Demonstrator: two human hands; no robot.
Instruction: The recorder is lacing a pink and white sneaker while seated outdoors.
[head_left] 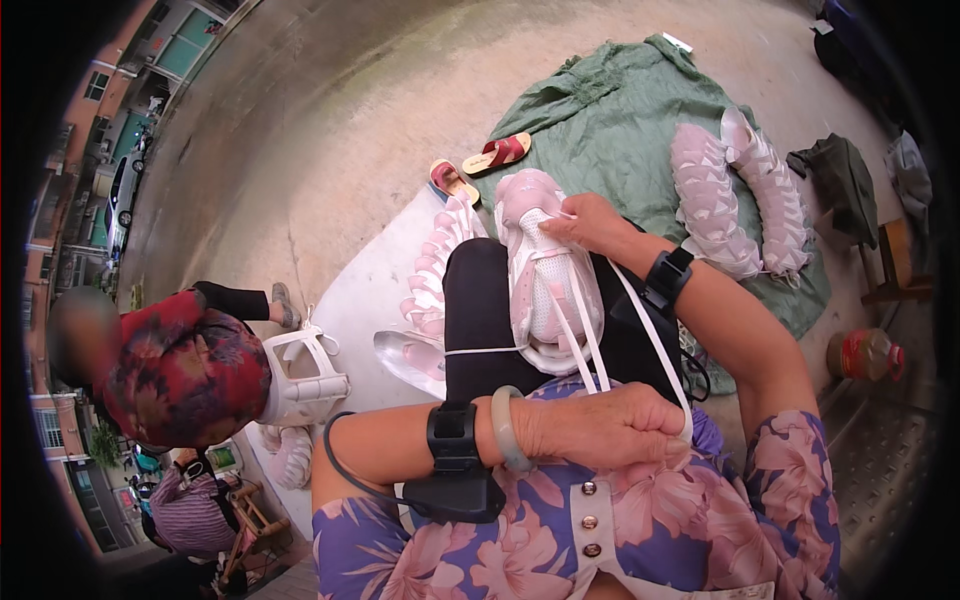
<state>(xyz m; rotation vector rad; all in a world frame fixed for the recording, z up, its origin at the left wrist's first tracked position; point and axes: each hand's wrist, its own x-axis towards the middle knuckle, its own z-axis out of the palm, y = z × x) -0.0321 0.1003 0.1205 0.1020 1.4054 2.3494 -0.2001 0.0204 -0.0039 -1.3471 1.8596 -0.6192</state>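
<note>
A pink and white sneaker [556, 290] rests on my lap over black trousers, its toe pointing away from me. My right hand [592, 224] is closed on the sneaker near the toe end of its lacing, thumb and fingers pinched at the upper. Nearer my body, my left hand [625, 425] makes a fist round a white shoelace [650, 335]. This lace runs taut from by my right hand back to the left fist. More white lace strands stretch from the shoe towards my left hand. What lies inside the fist is hidden.
Nested pink and white sneakers [705, 195] lie in rows on a green cloth [610, 110] ahead right; another row [430, 275] is left of my knee. Red slippers [497, 153] lie ahead. A person [190, 370] sits left by a white stool [305, 370]. A capped bottle [862, 355] stands right.
</note>
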